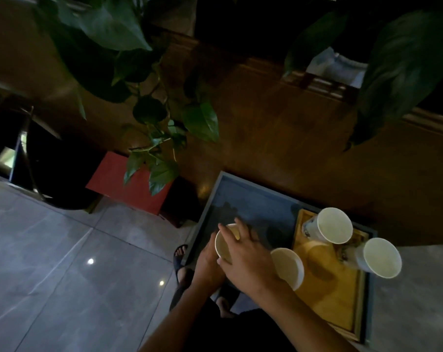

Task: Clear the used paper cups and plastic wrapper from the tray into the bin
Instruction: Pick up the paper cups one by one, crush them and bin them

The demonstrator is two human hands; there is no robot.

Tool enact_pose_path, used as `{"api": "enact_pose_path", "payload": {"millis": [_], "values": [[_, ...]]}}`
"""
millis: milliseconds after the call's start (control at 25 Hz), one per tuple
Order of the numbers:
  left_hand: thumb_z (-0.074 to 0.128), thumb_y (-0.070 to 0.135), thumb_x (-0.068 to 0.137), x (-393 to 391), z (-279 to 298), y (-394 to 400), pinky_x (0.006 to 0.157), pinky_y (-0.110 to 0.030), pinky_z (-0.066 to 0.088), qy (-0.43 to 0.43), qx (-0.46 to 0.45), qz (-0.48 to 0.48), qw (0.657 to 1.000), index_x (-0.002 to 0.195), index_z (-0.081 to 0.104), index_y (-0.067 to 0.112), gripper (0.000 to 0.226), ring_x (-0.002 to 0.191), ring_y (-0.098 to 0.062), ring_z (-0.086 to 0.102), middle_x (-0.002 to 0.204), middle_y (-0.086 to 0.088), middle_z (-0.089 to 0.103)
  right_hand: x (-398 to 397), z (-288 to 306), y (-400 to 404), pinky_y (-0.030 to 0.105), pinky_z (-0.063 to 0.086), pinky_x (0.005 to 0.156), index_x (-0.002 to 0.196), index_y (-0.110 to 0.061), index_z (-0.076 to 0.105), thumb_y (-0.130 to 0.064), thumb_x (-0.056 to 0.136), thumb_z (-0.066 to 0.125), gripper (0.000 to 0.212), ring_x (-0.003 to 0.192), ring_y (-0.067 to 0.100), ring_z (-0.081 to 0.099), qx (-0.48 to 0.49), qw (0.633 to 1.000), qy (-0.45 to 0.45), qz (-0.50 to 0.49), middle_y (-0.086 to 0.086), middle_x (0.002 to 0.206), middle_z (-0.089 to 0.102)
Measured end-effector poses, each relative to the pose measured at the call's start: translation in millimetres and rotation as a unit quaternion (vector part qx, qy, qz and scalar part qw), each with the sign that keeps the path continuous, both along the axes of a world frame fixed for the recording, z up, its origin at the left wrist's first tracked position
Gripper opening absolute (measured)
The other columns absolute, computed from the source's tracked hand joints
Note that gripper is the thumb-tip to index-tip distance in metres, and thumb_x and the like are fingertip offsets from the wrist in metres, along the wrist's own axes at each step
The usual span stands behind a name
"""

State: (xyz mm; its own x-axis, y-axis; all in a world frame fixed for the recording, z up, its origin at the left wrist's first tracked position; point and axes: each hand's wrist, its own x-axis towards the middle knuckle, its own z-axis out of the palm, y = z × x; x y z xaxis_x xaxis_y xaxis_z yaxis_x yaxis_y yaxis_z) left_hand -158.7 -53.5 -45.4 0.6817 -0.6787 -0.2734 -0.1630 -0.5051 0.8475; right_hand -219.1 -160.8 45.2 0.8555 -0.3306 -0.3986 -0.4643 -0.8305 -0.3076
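- Nearest, two bare forearms reach up from the bottom edge toward a dark grey tray [253, 199] that lies on a dark wooden tabletop [291, 138].
- The left hand [210, 265] sits under and behind a paper cup [224, 243] at the tray's near left edge; its fingers are mostly hidden, so I cannot tell how firmly they close.
- The right hand [243, 252] lies over that same cup, fingers [242, 226] spread apart and curled across the rim and far side, touching it.
- The cup's open mouth faces up toward the camera and its long axis looks roughly upright; it sits between both hands, so neither has to travel to it.
- Just right of the right wrist, a second cup [287, 266] stands untouched.
- Farther right, two more cups [334, 224] and [380, 257] stand on a yellow wooden board [324, 288] inside the tray.
- No plastic wrapper can be made out in the dim light.
- Far left, on the tiled floor [62, 262], a black bin [55, 174] stands well apart from the tray, beyond a red box [128, 184] and hanging plant leaves [162, 171]; a lifted cup would likely have to travel left.
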Motion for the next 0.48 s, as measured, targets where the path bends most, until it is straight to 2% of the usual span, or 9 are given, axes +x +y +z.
{"api": "enact_pose_path", "payload": {"millis": [80,200,320,480], "values": [[0.053,0.068,0.073,0,-8,-2,0.075,-0.003,0.042,0.005,0.016,-0.005,1.000,0.126,0.047,0.041,0.060,0.106,0.007,0.056,0.114,0.025,0.051,2,-6,1,0.047,0.041,0.114,0.156,-0.043,0.010,-0.051,0.091,0.063,0.084,0.150,0.032,0.024,-0.005,1.000,0.000,-0.004,0.004,0.167,0.009],[0.052,0.068,0.072,2,-12,-5,0.077,-0.009,0.040,-0.006,0.028,-0.007,1.000,0.122,0.042,0.050,0.054,0.099,0.014,0.052,0.116,0.021,0.050,3,-12,0,0.045,0.044,0.111,0.155,-0.043,0.014,-0.051,0.090,0.066,0.083,0.149,0.031,0.028,-0.005,1.000,-0.007,-0.007,0.003,0.166,0.012],[0.055,0.065,0.073,-1,-11,-6,0.083,-0.019,0.049,-0.018,0.030,-0.012,0.999,0.124,0.041,0.050,0.055,0.099,0.006,0.054,0.120,0.017,0.050,1,-15,-3,0.044,0.045,0.110,0.153,-0.045,0.014,-0.049,0.089,0.068,0.083,0.148,0.031,0.031,-0.001,1.000,0.002,-0.005,0.003,0.165,0.015],[0.065,0.064,0.073,-1,-7,-6,0.079,-0.011,0.044,-0.017,0.037,-0.031,0.999,0.134,0.030,0.050,0.072,0.105,0.015,0.049,0.120,0.039,0.034,0,-18,-7,0.045,0.042,0.110,0.150,-0.047,0.016,-0.049,0.087,0.071,0.084,0.147,0.029,0.033,0.014,1.000,0.009,-0.014,0.001,0.164,0.019]]}}
